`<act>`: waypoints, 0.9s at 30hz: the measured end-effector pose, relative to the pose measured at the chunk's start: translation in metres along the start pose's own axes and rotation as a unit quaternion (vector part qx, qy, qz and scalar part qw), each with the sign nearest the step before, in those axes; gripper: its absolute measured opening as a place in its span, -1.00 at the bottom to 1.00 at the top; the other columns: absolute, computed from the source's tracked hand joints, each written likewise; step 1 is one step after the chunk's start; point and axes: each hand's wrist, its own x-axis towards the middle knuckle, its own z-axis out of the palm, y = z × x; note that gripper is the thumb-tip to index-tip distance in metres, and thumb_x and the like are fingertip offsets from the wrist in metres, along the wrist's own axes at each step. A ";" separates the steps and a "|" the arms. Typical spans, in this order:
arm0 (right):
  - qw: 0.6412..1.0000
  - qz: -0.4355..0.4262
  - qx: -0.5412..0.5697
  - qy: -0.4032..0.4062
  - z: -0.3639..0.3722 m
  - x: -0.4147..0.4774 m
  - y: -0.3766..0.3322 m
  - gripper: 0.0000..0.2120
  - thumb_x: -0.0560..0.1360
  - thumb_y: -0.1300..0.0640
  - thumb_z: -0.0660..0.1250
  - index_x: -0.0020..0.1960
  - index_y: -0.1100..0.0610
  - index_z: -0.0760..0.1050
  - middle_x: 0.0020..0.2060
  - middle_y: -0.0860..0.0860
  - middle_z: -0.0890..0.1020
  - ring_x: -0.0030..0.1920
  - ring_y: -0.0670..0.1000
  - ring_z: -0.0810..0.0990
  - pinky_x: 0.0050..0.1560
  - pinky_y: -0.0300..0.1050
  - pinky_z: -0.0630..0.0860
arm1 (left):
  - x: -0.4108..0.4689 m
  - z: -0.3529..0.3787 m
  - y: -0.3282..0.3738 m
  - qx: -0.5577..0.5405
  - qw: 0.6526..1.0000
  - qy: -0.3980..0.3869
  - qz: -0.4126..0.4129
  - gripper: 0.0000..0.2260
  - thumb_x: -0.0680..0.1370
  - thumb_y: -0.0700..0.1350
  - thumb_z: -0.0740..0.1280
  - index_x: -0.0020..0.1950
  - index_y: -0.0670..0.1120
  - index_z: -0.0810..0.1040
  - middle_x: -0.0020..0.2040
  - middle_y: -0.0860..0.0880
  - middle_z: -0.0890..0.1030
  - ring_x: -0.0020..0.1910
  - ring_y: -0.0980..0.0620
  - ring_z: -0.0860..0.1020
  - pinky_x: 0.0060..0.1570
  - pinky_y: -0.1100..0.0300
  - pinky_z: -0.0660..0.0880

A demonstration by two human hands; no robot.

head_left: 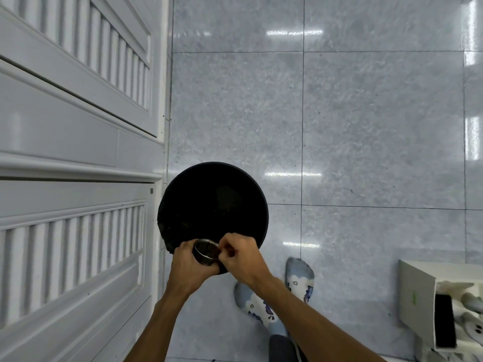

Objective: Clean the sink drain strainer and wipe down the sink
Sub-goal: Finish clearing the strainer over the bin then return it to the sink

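Steel, shallow and cup-shaped, the strainer sits tilted over the near rim of a black bin, so that anything loosened from it should drop into the dark opening and not onto the floor. The left hand wraps round its wall from below, fingers curled and clamped on the metal, which steadies it for the other hand. The right hand comes in from the side with its fingers bunched together, thumb and forefinger pinching at the strainer's rim, probably picking out trapped debris; what they grip is too small to tell. Dark residue seems to line the inside of the cup.

The bin stands tight against white louvred cabinet doors, leaving no room to shift leftward. To the right and ahead the grey tiled floor gives open space. A patterned sock is planted just beside the bin's near edge, and a white box stands well apart at the lower right, so the arms can swing back freely
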 end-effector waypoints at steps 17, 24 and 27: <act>0.994 0.059 0.037 0.084 0.002 0.004 0.000 -0.88 0.48 0.30 0.36 -0.13 0.10 0.57 -0.25 -0.08 0.61 -0.25 -0.13 0.57 -0.15 -0.36 0.52 | -0.004 -0.002 0.005 0.020 1.000 0.002 -0.004 -0.61 0.23 0.02 0.64 -0.03 0.13 0.58 -0.19 0.12 0.66 -0.14 0.11 0.64 -0.15 0.27 0.62; 0.986 0.118 0.077 0.087 0.006 0.009 0.005 -0.82 0.46 0.31 0.37 -0.18 0.03 0.57 -0.31 -0.13 0.61 -0.26 -0.17 0.60 -0.21 -0.39 0.52 | 0.003 -0.002 0.002 0.095 0.994 0.014 -0.043 -0.41 0.22 0.09 0.63 0.15 -0.09 0.57 0.00 -0.06 0.64 0.04 -0.09 0.59 0.14 -0.05 0.57; 0.989 0.117 0.078 0.036 0.005 0.015 0.007 -0.85 0.45 0.29 0.40 -0.17 0.05 0.61 -0.29 -0.12 0.64 -0.25 -0.17 0.62 -0.17 -0.37 0.55 | 0.004 -0.001 0.003 0.109 0.992 0.020 -0.053 -0.40 0.23 0.10 0.63 0.17 -0.10 0.55 0.02 -0.07 0.62 0.06 -0.11 0.57 0.15 -0.05 0.56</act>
